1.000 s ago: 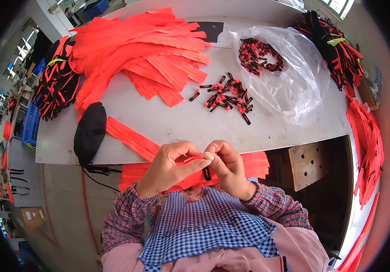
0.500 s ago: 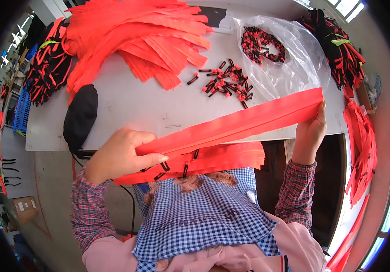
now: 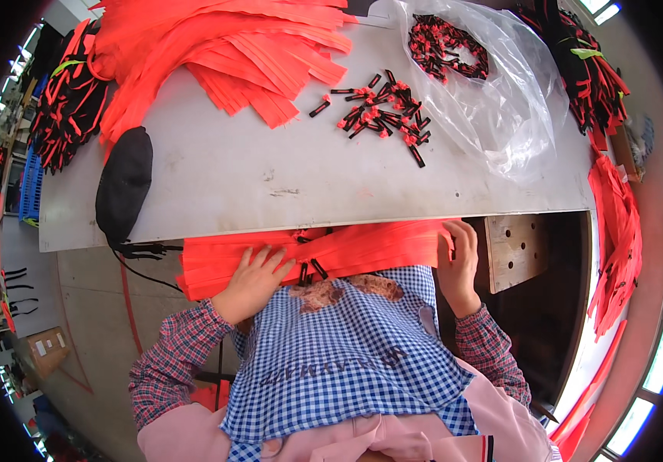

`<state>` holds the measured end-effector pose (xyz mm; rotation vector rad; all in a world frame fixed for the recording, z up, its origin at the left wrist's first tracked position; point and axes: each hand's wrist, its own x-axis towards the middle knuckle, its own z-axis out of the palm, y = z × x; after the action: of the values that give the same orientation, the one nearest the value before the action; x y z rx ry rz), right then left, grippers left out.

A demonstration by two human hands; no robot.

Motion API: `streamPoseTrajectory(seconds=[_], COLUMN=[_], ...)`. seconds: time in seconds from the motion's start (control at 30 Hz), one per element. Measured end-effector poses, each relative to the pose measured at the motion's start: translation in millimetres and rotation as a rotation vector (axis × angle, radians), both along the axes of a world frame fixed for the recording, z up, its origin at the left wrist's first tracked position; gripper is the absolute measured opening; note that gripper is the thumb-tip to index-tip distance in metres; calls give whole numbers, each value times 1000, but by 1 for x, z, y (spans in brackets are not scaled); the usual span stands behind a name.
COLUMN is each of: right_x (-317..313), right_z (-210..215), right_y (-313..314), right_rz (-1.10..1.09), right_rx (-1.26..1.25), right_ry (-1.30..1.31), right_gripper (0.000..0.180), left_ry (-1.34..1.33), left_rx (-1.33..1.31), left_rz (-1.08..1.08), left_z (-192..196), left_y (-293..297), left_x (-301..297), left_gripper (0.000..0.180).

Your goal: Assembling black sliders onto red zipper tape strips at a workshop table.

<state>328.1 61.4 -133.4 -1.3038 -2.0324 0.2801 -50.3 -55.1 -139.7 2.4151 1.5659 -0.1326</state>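
A stack of long red zippers (image 3: 381, 245) with black pulls lies across my lap, below the table's front edge. My left hand (image 3: 253, 281) is laid on its left part, fingers spread and nothing gripped. At the other end, my right hand (image 3: 461, 262) curls its fingers round the zipper ends; its grip is partly hidden. Black zipper pulls (image 3: 318, 268) stick out near the middle of the stack, just right of my left fingertips.
Across the grey table (image 3: 231, 185) are a large pile of red zippers (image 3: 224, 50), loose black-and-red pulls (image 3: 381, 108) and a clear plastic bag (image 3: 512, 115) holding more pulls. A black padded pouch (image 3: 125, 185) hangs over the left front edge. Bundled zippers (image 3: 70, 100) stand far left.
The single red zipper I held stretched between both hands has come down onto the lap stack. My left hand has let go and spread flat; my right hand has moved left and lower.
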Motion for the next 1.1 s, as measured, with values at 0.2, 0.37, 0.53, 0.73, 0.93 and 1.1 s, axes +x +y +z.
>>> streamPoseTrajectory(seconds=[0.2,0.37,0.53,0.73,0.93,1.1], right_x=[-56,-66,-67,-78,-91,-126], right_z=[28,33,29,27,34,49], right_y=[28,37,39,52,70,79], right_rz=[297,320,305,310,345,396], right_rx=[-1,-10,-101,-172,-167,-462], right_ry=[38,57,75,93,101,358], right_gripper=[24,23,24,24,24,22], left_ry=[-235,-17,111,286,317,-132], left_rx=[212,607,865,963,669,1065], left_rz=[38,167,248,328,376,170], left_z=[59,88,94,95,108,126], left_y=[67,181,306,423,460,402], left_x=[-25,-87,-148,-173,-174,-146], left_gripper=[24,19,23,26,19,12])
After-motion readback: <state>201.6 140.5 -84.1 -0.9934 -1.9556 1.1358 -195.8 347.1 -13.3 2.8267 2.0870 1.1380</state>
